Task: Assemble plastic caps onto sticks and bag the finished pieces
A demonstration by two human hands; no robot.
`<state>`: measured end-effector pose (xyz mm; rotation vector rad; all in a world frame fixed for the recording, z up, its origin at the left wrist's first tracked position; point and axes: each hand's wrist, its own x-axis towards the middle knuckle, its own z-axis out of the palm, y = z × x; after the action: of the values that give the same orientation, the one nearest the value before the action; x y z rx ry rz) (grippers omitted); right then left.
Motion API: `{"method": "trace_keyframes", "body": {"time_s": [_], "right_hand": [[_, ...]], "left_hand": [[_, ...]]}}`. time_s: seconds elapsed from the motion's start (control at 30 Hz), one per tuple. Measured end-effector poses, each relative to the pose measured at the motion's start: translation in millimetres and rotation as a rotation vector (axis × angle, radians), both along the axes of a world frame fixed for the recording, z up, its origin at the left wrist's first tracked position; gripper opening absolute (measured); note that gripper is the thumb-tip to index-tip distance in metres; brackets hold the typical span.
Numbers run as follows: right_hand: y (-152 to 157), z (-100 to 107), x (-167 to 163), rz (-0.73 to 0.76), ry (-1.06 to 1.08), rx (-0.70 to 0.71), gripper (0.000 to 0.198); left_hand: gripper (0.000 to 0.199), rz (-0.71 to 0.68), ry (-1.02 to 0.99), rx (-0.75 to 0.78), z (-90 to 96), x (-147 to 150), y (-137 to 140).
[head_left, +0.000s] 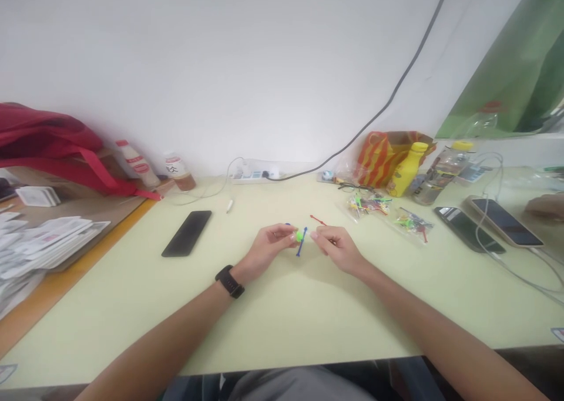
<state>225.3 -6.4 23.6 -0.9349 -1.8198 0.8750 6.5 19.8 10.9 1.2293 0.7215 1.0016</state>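
Observation:
Over the middle of the table [282, 324], my left hand [268, 247] pinches a small bright green plastic piece [299, 236] between thumb and fingertips. A thin blue plastic rod [302, 242] with knobbed ends stands at a slant against the green piece; a bit of blue also shows above the left fingers. Close by on the right, my right hand [339, 248] is closed in a pinch. From its fingers a thin red plastic rod [318, 219] sticks out toward the upper left. The right fingertips sit just beside the blue rod; whether they touch it is unclear.
Small bags of coloured plastic parts [368, 204] lie right of centre, with a yellow bottle [408, 169] and striped bag [370, 160] behind. Phones with cables [506, 222] are further right. A black phone [187, 233] and stacked cards [61, 236] lie left.

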Motion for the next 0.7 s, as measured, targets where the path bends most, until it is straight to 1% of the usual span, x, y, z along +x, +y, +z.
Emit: {"method": "trace_keyframes", "body": {"time_s": [0.07,0.17,0.27,0.33,0.4,0.47,0.53,0.6,0.7], "right_hand": [[1.8,0.3,0.3,-0.039,0.016,0.009,0.05],[4.7,-2.3,1.4,-0.058,0.024,0.003,0.033],[8.6,-8.6,4.3,-0.091,-0.063,0.041,0.02],[10.9,-14.0,6.4,-0.117,-0.192,0.098,0.021],[12.2,-18.8,7.5,-0.115,-0.332,0.162,0.027],[12.4,-22.0,7.3,-0.083,-0.45,0.211,0.03],[12.1,-23.5,6.3,-0.032,-0.54,0.232,0.027],[12.2,-24.2,5.2,-0.006,-0.585,0.238,0.025],[13.6,-26.1,4.7,-0.038,-0.59,0.245,0.027]], "left_hand": [[0.029,0.004,0.003,-0.006,0.4,-0.9,0.5],[0.032,0.041,0.007,-0.026,4.3,-4.6,3.0],[0.033,0.097,-0.068,-0.065,10.8,-10.6,9.1],[0.033,0.147,-0.134,-0.101,14.3,-15.6,15.2],[0.032,0.2,-0.18,-0.13,16.0,-21.7,22.7],[0.029,0.238,-0.209,-0.139,15.6,-28.8,31.0],[0.026,0.268,-0.245,-0.14,13.7,-36.4,39.3],[0.025,0.302,-0.275,-0.148,11.2,-43.1,46.4],[0.024,0.337,-0.293,-0.162,7.9,-49.3,54.0]]}}
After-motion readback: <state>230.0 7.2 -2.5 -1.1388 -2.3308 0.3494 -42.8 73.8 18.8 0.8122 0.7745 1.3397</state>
